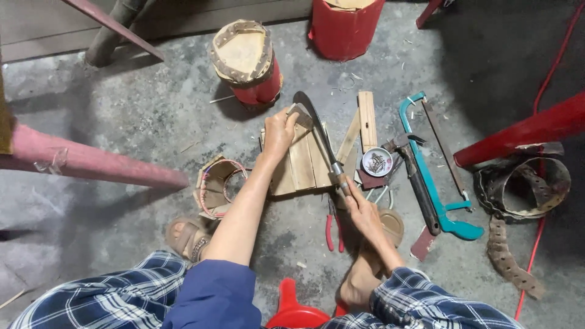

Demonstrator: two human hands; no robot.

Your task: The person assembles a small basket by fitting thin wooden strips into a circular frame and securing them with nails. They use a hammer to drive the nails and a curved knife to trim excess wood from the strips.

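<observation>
Head view: sitting on the concrete floor (140, 116), working over a stack of wooden slats (303, 163). Left hand (279, 131) pressing a small wood piece (300, 114) upright on the slats' far edge, fingers clamped on it. Right hand (356, 207) gripping the handle of a curved knife (317, 125), fingers closed; blade's long axis running away toward the wood piece (left hand nearer). Lying to the right: teal hacksaw (436, 195), round tin of nails (377, 161); no labels legible.

Floor workshop (hacksaw (440, 176), drums (248, 61))
</observation>
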